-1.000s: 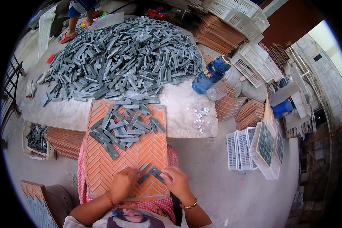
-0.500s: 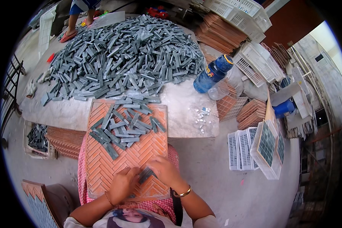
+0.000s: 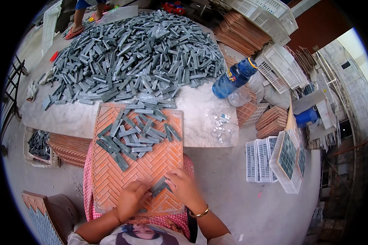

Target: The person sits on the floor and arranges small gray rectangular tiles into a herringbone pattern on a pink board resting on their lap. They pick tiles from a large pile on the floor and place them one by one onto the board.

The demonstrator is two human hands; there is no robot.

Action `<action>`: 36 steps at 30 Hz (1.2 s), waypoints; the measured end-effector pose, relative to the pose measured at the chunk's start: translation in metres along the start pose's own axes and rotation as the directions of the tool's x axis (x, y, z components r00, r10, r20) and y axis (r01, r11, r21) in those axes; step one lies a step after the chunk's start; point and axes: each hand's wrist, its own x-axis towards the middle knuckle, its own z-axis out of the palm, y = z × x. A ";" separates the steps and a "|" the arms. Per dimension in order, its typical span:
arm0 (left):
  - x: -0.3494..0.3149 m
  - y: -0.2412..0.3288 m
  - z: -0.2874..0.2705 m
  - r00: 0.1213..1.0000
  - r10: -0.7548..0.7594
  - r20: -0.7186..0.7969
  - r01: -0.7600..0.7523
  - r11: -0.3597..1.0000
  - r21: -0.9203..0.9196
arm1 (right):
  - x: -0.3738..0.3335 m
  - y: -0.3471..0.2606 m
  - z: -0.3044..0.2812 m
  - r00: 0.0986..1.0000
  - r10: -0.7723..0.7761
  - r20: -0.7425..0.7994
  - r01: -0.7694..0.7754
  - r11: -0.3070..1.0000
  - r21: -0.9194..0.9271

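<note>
Orange herringbone tray (image 3: pixel 114 179) lies across the person's lap, its far end overlapping the near edge of the bench (image 3: pixel 200 126). Dark strips (image 3: pixel 159 187) lie slantwise on the tray's lower right part, between the two hands. Left hand (image 3: pixel 132 200): fingers bent inward by the near end of these strips — whether it pinches one, I cannot tell. Right hand (image 3: pixel 185 190): fingers curled down at their far end, nearly closed together; the tips are partly hidden, so I cannot say whether this grip has hold of a strip or only presses on it. Farther up the tray, a loose cluster (image 3: pixel 131 138) of grey strips, lying at mixed angles. On the bench — a large heap (image 3: pixel 139 61) of similar strips; to its right, a blue bottle (image 3: pixel 229 83) and scattered small white pieces (image 3: pixel 219 127).
</note>
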 end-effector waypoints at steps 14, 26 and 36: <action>-0.074 -0.010 -0.080 0.981 -0.193 -0.013 0.182 0.946 -0.270 | -0.016 -0.142 0.051 0.994 0.086 0.066 -0.106 0.905 0.412; -0.155 -0.167 -0.338 0.409 -0.702 -0.583 0.294 0.706 -0.644 | -0.027 -0.117 0.037 0.996 0.036 0.081 -0.057 0.963 0.262; -0.114 -0.043 -0.122 0.994 -0.067 0.086 0.082 0.980 -0.183 | -0.056 -0.120 0.093 0.914 -0.269 0.304 0.256 0.963 0.081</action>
